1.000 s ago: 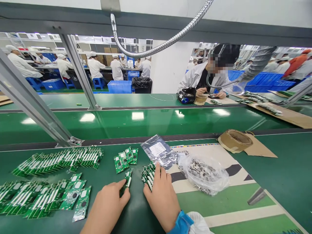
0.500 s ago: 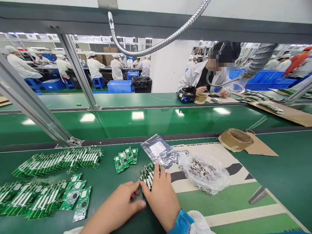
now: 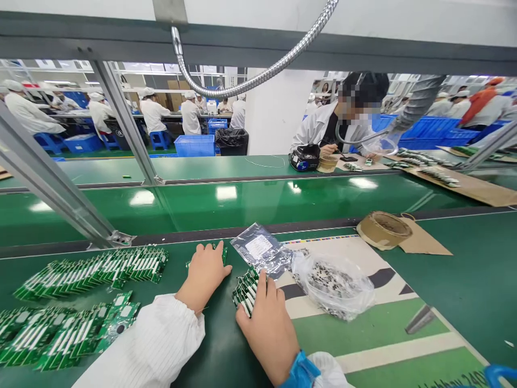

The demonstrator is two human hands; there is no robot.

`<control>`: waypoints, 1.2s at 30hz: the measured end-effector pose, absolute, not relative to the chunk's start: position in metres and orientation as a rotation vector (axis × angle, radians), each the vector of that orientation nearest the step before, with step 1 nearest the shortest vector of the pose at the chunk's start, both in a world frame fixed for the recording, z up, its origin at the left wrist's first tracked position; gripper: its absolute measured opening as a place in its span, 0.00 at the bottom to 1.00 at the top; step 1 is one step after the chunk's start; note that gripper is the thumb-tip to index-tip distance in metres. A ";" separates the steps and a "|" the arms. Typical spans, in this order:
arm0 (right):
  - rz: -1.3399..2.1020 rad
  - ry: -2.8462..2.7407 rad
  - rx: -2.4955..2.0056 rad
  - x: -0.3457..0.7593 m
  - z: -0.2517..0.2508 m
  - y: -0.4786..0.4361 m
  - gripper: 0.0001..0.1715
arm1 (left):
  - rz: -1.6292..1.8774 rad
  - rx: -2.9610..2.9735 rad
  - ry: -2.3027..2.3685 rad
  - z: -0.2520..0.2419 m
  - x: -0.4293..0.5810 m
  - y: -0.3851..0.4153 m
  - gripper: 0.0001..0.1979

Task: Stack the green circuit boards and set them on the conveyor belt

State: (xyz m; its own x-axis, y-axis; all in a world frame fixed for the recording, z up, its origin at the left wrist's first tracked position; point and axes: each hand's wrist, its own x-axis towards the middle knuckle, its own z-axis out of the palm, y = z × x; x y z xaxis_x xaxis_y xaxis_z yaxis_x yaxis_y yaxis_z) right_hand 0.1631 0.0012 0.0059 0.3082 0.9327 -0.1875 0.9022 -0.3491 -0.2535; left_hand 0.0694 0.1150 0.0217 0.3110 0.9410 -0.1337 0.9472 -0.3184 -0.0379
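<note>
My left hand (image 3: 207, 274) reaches over a small group of green circuit boards (image 3: 224, 253). Its thumb is stretched out to the side and its fingers lie apart over the boards, hiding most of them. A short row of leaning circuit boards (image 3: 244, 288) is held against the table by my right hand (image 3: 269, 320), with the thumb at the near side and the fingers along the right. To the left lie two long rows of overlapping boards, the far row (image 3: 97, 269) and the near row (image 3: 52, 334), partly behind my left sleeve.
Beside my right hand are a silvery bag (image 3: 258, 249) with a white label and a clear plastic bag of small parts (image 3: 335, 285) on a printed sheet (image 3: 375, 328). A tape roll (image 3: 383, 229) sits farther right. Across the green belt (image 3: 258, 202) a co-worker (image 3: 331, 121) handles boards.
My left hand has moved away from the short row, forward and left onto the small group of boards. My right hand stays at the row. The view has shifted slightly.
</note>
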 end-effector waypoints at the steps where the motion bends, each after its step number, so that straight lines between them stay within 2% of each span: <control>1: 0.457 -1.733 -2.456 0.163 0.005 0.001 0.40 | -0.229 2.514 1.807 0.022 0.072 0.113 0.18; 5: 0.439 -1.732 -2.453 0.163 0.003 0.001 0.40 | -0.294 2.513 1.846 0.025 0.081 0.106 0.13; 12: 0.378 -1.730 -2.433 0.165 0.003 0.000 0.39 | -0.262 2.402 1.873 0.034 0.083 0.104 0.12; 18: 0.375 -1.729 -2.426 0.165 0.004 0.002 0.40 | -0.236 2.199 1.868 0.044 0.064 0.061 0.11; 28: 0.490 -1.776 -2.400 0.166 0.009 -0.003 0.36 | 0.050 1.815 1.694 0.019 0.058 0.020 0.24; 30: 0.521 -1.764 -2.395 0.165 0.010 -0.004 0.38 | 0.114 1.724 1.641 0.014 0.052 0.019 0.23; 33: 0.560 -1.747 -2.395 0.163 0.009 -0.004 0.47 | 0.198 1.633 1.591 0.009 0.042 0.023 0.22; 36: 0.575 -1.730 -2.420 0.160 0.009 -0.002 0.50 | 0.254 1.679 1.618 0.013 0.028 0.039 0.15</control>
State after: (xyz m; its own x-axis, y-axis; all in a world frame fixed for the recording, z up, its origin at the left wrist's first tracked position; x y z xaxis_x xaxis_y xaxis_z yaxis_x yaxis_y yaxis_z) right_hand 0.1596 -0.0025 0.0091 0.2781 0.9304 -0.2388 0.8883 -0.3437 -0.3046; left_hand 0.0285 0.0393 0.0129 0.1716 0.9167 -0.3609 0.7619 0.1088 0.6385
